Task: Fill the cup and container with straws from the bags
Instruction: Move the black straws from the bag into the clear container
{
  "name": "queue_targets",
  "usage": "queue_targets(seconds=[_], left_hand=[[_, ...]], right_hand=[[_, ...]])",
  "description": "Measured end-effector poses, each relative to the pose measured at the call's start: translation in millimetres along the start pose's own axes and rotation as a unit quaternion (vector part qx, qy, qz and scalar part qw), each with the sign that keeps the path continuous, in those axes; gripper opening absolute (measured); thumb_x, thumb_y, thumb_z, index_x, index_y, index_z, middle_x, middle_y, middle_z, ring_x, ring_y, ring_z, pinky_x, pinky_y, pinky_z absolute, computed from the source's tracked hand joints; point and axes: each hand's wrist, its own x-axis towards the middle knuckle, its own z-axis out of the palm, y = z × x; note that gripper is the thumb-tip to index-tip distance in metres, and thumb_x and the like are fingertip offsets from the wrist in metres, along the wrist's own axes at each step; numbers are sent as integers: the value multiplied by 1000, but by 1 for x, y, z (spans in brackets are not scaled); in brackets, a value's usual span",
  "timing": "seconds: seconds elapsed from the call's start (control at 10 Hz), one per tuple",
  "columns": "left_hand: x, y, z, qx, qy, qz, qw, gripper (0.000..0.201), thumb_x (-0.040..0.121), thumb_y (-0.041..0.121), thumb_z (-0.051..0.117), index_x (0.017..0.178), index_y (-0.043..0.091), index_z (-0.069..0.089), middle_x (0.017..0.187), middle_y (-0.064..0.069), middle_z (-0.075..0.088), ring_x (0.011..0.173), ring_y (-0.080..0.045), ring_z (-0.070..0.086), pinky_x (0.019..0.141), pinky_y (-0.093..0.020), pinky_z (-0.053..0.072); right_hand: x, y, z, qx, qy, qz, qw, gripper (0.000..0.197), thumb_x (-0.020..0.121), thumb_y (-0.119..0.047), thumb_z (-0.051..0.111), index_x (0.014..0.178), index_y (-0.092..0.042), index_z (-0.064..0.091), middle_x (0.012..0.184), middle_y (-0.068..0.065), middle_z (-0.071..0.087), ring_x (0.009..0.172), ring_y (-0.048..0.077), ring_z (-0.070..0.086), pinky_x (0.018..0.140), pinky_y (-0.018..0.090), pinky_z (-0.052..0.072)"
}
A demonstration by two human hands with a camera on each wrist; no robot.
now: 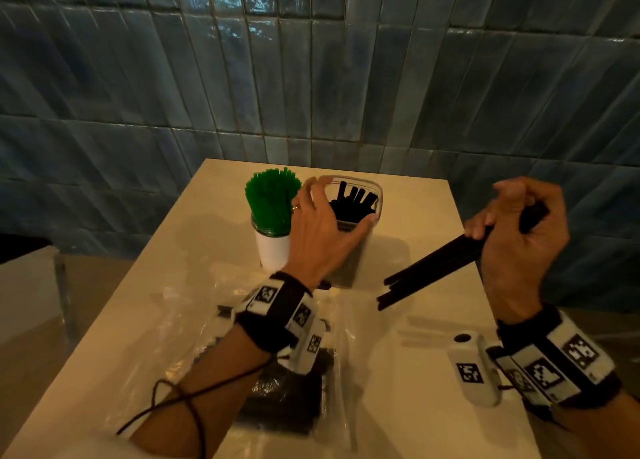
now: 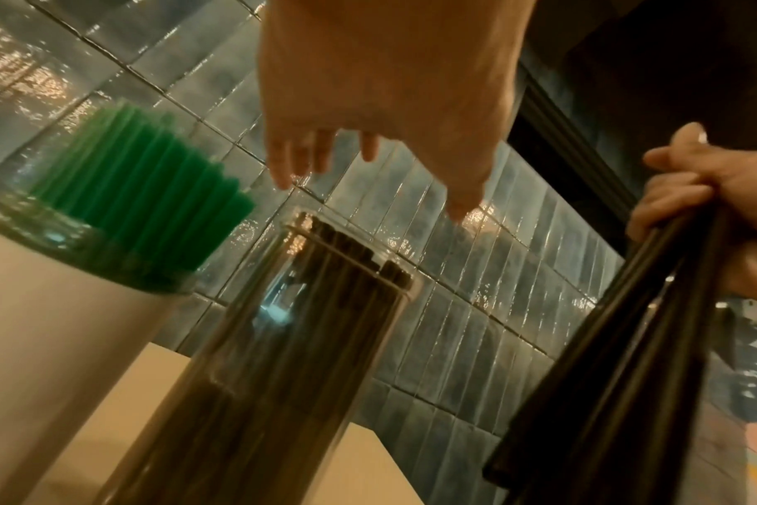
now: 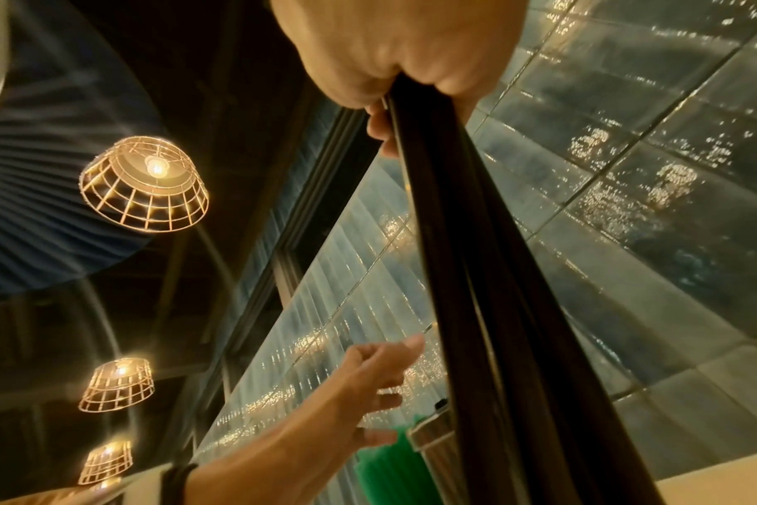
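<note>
Bag nearest me: clear plastic bag [image 1: 294, 399] with black straws inside, lying at the near edge of the table [image 1: 415, 406], partly under my left forearm.
Right hand [image 1: 516, 237]: fingers curled round a bundle of black straws [image 1: 433, 268], held in the air above the table's right side, free ends slanting down toward me.
Left hand [image 1: 322, 230]: fingers spread and relaxed, holding nothing, just over the near rim of the container; whether it touches the rim I cannot tell.
Container [image 1: 375, 195]: clear, upright near the far edge of the table, some black straws already standing in it.
Cup [image 1: 273, 247]: white, upright just left of the container, packed with green straws [image 1: 272, 199].
Loose plastic: crinkled clear sheet [image 1: 194, 285] spread across the table's left side.
Behind: blue tiled wall [image 1: 311, 77] past the far edge.
</note>
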Motion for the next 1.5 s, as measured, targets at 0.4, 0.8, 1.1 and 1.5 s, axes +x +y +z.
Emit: queue_targets(seconds=[0.4,0.8,1.1,1.5], left_hand=[[9,8,20,96,-69,-101,988,113,60,69,71,143,19,13,139,-13,29,124,-33,36,102,-42,36],[-98,-8,20,93,-20,-47,994,122,50,74,72,141,35,1,145,-16,10,131,-39,24,101,-48,38],[-99,-14,22,141,8,-44,989,93,54,85,52,121,23,37,141,-17,21,122,-40,36,88,-45,51],[-94,-12,23,59,51,-16,997,110,50,76,63,132,14,23,142,-16,30,127,-29,34,101,-32,38]], right_hand=[[13,-14,-6,-47,6,-64,997,13,92,-34,54,96,-23,50,66,-13,55,45,3,54,45,18,45],[130,-13,-99,82,89,-103,987,16,96,-27,51,91,-12,45,58,-11,51,42,7,50,43,25,43],[25,-37,56,93,15,-88,992,19,91,-35,50,89,-18,43,58,-14,52,43,4,53,43,21,45],[-35,35,77,-168,-273,0,947,12,92,-35,51,86,-24,55,80,-18,51,79,-5,53,75,11,43]])
